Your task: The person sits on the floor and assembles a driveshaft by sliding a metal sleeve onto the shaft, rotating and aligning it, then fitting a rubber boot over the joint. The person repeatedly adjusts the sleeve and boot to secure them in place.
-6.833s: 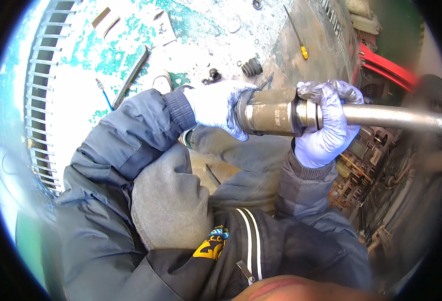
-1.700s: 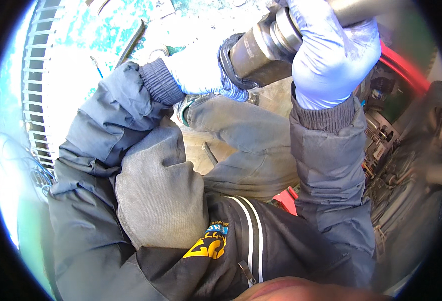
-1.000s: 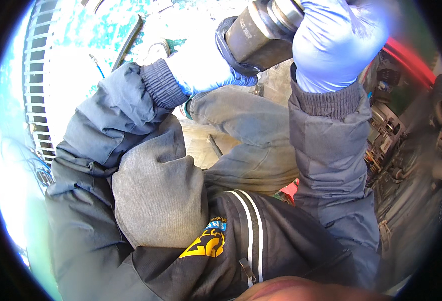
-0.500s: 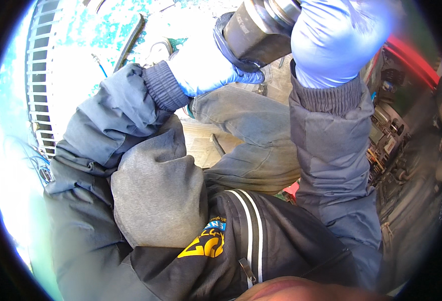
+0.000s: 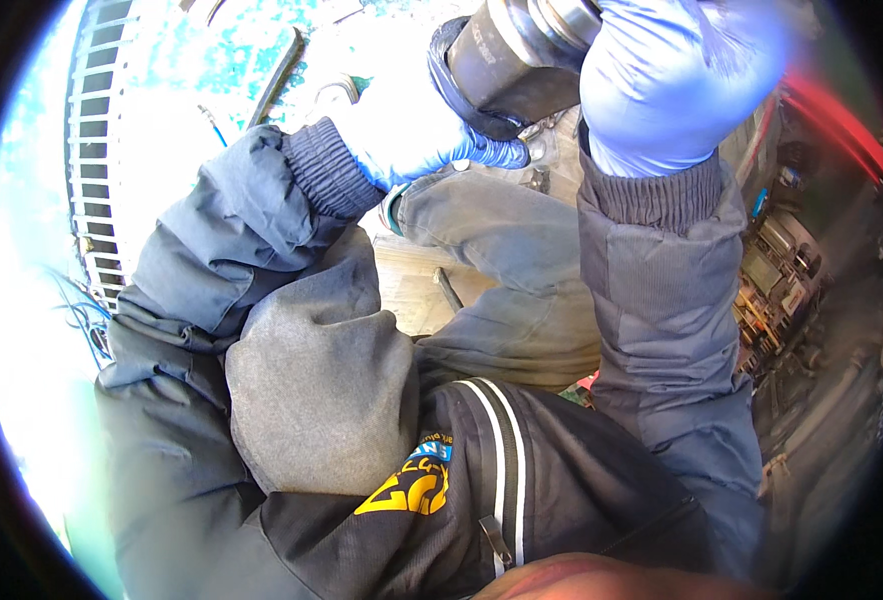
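"Where's the metal housing (image 5: 516, 65)?"

"Raised at the top of the view, tilted, between the two gloved hands. Its bright collar (image 5: 561, 25) points up and right; a dark rim (image 5: 443, 75) rings the lower left end."

"And the fingers?"

"The left hand (image 5: 416, 125) grips that rimmed end, one digit curled beneath it; glare hides the rest. The right hand (image 5: 666, 85) is up against the collar end, the back of it facing us. I can't tell how those fingers close."

"What step is this, then?"

"Handling and steadying the piece, I'd judge, one hand at each end. It looks heavy, so the next move calls for firm support on both sides and an even tilt."

"What's around it?"

"A trousered leg (image 5: 501, 235) below, a dark bar (image 5: 279, 75) on the floor to the left, a blurred red bar (image 5: 841, 130) to the right."
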### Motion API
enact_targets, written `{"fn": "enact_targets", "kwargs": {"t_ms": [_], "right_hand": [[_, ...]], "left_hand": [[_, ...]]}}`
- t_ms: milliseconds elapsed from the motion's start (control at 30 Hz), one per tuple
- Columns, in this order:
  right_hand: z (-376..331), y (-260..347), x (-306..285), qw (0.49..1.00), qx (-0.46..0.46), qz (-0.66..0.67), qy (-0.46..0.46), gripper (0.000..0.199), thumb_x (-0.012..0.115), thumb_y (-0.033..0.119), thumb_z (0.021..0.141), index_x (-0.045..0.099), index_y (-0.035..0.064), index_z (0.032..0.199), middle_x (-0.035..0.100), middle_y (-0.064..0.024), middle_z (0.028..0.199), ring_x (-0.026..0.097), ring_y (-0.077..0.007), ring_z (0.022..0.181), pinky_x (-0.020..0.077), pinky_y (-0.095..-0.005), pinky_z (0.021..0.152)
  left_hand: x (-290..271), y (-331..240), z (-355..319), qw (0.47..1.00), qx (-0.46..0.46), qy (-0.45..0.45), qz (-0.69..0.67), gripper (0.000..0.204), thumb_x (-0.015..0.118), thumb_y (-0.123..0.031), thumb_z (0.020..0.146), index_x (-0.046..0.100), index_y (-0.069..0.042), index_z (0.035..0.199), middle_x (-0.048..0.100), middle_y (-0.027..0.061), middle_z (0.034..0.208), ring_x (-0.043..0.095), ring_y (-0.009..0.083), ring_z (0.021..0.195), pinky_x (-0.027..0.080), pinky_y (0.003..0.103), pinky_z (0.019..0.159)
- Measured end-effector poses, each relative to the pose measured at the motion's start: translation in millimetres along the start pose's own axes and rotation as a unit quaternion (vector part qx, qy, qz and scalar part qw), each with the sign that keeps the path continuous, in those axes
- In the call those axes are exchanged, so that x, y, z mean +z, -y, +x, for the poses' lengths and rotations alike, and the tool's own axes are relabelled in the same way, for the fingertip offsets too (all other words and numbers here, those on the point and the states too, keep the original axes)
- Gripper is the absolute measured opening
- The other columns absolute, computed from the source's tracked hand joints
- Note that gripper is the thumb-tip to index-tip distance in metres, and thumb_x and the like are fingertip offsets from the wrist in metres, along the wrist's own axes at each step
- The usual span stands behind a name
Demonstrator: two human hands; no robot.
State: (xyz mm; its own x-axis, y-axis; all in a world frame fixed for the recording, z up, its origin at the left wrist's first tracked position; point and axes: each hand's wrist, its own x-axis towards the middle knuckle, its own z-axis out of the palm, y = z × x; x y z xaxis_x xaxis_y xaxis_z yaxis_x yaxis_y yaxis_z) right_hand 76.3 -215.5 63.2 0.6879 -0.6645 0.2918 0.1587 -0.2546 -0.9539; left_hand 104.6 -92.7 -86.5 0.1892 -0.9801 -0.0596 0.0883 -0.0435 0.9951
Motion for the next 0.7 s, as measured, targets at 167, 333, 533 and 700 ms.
{"fn": "enact_targets", "kwargs": {"t_ms": [167, 333, 533, 700], "right_hand": [[0, -3, 2, 1.0, -0.003, 0.013, 0.003, 0.009, 0.069, -0.004, 0.086, 0.066, -0.0034, 0.094, 0.067, -0.0059, 0.074, 0.065, -0.0116, 0.06, 0.0521, -0.0249, 0.055], [2, -8, 5, 0.999, -0.005, 0.032, 0.004, 0.009, 0.069, -0.004, 0.086, 0.066, -0.0033, 0.094, 0.067, -0.0059, 0.073, 0.065, -0.0116, 0.06, 0.0521, -0.0247, 0.054], [2, -10, 10, 0.999, -0.008, 0.046, 0.01, 0.009, 0.068, -0.005, 0.086, 0.066, -0.0032, 0.094, 0.067, -0.006, 0.073, 0.065, -0.0115, 0.059, 0.0522, -0.0246, 0.053], [3, -11, 12, 0.999, -0.012, 0.051, 0.013, 0.008, 0.068, -0.006, 0.086, 0.066, -0.0031, 0.094, 0.067, -0.006, 0.072, 0.065, -0.0114, 0.058, 0.0523, -0.0245, 0.052]], "left_hand": [[0, 3, 2, 0.998, 0.028, -0.016, 0.046, 0.069, 0.092, -0.018, 0.076, 0.06, -0.003, 0.136, 0.07, 0.0156, 0.126, 0.068, 0.0262, 0.116, 0.055, 0.039, 0.102], [9, 8, 8, 0.994, 0.061, -0.091, 0.003, 0.077, 0.092, -0.018, 0.077, 0.054, -0.002, 0.141, 0.07, 0.0172, 0.126, 0.068, 0.0265, 0.116, 0.055, 0.039, 0.101], [8, 6, 11, 0.99, 0.082, -0.108, 0.027, 0.081, 0.092, -0.018, 0.077, 0.05, -0.001, 0.144, 0.07, 0.0179, 0.126, 0.068, 0.0265, 0.116, 0.056, 0.038, 0.101], [2, -3, 6, 0.996, 0.05, -0.077, 0.021, 0.08, 0.091, -0.017, 0.078, 0.049, 0.0, 0.144, 0.07, 0.0176, 0.126, 0.068, 0.0261, 0.116, 0.056, 0.038, 0.1]]}}
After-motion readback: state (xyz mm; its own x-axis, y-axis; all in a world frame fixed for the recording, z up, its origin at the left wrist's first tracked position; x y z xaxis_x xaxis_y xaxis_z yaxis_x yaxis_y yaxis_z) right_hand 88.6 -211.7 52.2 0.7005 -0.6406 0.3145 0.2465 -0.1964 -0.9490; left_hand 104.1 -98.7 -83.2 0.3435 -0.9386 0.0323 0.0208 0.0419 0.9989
